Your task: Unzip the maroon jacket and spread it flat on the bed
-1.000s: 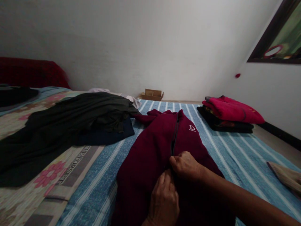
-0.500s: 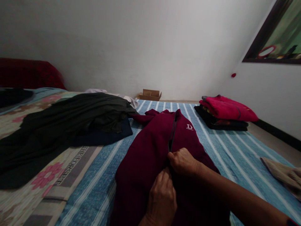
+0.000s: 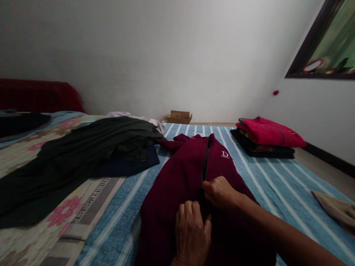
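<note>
Both hands are down on the maroon zip jacket (image 3: 183,177), which lies front-up on the blue striped bedsheet (image 3: 277,184), collar pointing toward the far wall. The right hand (image 3: 220,193) is closed, fingers pinched on the jacket at its dark zipper (image 3: 205,162), right at the point where the open part of the zip begins. The left hand (image 3: 192,232) sits just below it, flat on the fabric with fingers pressing the left side of the front, thumb toward the zip line; the two hands are close together, nearly touching. A small white logo (image 3: 225,154) shows on the chest beside the zipper. Off to the left, a heap of dark garments (image 3: 91,147) sprawls across a floral bedspread (image 3: 63,214), its edge just beside the jacket's sleeve. Far right, a folded red garment (image 3: 270,132) rests on a folded black one (image 3: 263,149), well apart from the hands. A small cardboard box (image 3: 179,116) sits against the wall beyond the bed.
</note>
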`<action>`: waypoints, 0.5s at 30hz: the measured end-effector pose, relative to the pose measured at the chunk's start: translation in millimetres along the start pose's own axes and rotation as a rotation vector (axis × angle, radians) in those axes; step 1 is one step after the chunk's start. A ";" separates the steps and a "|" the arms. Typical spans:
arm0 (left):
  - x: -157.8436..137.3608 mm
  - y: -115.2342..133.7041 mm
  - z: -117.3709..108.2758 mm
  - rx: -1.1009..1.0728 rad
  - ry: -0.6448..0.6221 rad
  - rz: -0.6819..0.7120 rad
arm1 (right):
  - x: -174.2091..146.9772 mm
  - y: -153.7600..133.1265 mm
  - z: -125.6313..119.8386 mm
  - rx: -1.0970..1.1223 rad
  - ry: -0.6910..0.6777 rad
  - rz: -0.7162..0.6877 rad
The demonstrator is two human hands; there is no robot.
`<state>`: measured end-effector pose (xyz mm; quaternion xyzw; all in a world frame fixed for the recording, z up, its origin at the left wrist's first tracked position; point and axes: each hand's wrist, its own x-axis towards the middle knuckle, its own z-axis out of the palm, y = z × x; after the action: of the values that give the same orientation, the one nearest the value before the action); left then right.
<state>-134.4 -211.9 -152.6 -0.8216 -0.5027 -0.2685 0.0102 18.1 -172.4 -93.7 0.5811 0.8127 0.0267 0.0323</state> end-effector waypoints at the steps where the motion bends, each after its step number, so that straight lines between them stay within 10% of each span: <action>1: 3.0 1.6 -2.3 0.013 -0.035 -0.028 | -0.1 -0.7 -1.2 0.000 0.004 -0.003; 15: 25.9 14.3 -20.3 -0.042 -0.274 -0.149 | -9.4 -3.9 -19.5 -0.012 0.011 0.017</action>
<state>-122.2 -203.5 -119.9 -0.8109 -0.5534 -0.1641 -0.0957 15.8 -182.6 -74.4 0.5879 0.8076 0.0349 0.0312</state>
